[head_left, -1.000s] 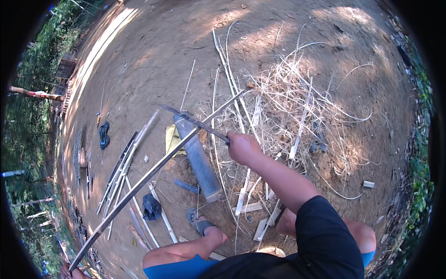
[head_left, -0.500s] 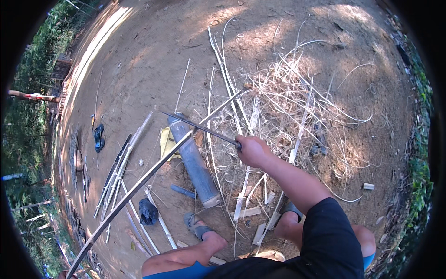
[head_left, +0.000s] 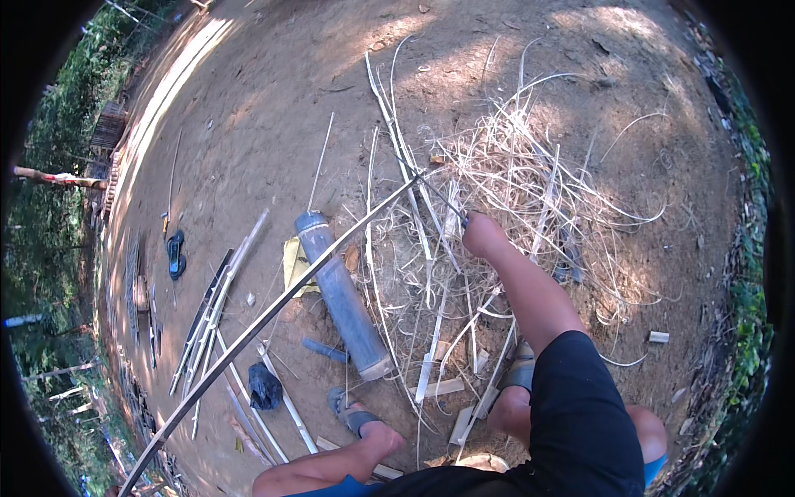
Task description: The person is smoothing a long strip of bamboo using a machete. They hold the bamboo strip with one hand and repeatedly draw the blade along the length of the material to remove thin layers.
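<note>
A long bamboo strip [head_left: 273, 308], dark on one edge and pale on the other, slants from the lower left rim up to the middle. Only a sliver of my left hand [head_left: 113, 490] shows at the strip's near end, closed on it; most of that hand is out of the picture. My right hand [head_left: 484, 235] is closed around the handle of a long, thin-bladed knife [head_left: 441, 197]. The blade points away and to the left, crossing the strip's far end in the picture; whether they touch I cannot tell. Beneath the strip lies a thick grey cylinder [head_left: 344, 302].
A tangled heap of pale shavings [head_left: 517, 153] lies beyond my right hand. Several split strips [head_left: 211, 311] rest at left, near a black plastic bag [head_left: 265, 387] and a dark sandal [head_left: 175, 255]. A short grey tube [head_left: 325, 349] sits beside the cylinder. My sandalled feet flank offcuts.
My right hand has moved away from me and to the right with the knife, whose blade has slid toward the strip's far end. The strip has dipped slightly at its far end.
</note>
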A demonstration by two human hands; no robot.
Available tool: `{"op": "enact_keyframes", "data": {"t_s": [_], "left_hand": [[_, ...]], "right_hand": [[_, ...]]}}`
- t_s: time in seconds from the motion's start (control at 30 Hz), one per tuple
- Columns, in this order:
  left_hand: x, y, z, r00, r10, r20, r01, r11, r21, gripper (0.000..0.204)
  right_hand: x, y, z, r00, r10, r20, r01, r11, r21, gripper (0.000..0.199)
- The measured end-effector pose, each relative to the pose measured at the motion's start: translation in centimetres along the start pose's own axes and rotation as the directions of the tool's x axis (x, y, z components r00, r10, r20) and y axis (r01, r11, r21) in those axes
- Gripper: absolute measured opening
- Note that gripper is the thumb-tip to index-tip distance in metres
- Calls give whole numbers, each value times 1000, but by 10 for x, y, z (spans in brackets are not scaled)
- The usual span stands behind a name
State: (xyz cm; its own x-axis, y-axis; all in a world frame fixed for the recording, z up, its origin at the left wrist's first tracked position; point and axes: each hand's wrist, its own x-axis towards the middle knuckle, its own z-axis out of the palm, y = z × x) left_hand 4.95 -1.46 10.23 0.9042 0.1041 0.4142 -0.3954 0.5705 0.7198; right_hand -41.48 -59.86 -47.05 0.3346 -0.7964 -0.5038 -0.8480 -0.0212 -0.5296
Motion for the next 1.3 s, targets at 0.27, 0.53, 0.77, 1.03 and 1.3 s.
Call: {"op": "enact_keyframes", "data": {"t_s": [0.27,0.53,0.77,1.03,1.3], "left_hand": [[84,18,-75,969,-144,202,150,988,-18,61],[87,7,-109,995,-67,69,66,998,18,54],[-30,-16,-40,988,-33,-153,39,999,37,57],[-95,2,-47,926,-37,374,182,915,-360,75],[-171,23,-14,874,40,485,185,894,-408,87]], "right_hand": [[22,22,-10,983,152,100,-148,988,-51,33],[4,21,29,964,227,-135,-167,920,355,22],[-92,-2,70,874,486,25,-163,245,956,9],[-217,-27,121,906,393,160,-241,167,956,7],[-316,-19,102,956,260,139,-245,440,864,10]]}}
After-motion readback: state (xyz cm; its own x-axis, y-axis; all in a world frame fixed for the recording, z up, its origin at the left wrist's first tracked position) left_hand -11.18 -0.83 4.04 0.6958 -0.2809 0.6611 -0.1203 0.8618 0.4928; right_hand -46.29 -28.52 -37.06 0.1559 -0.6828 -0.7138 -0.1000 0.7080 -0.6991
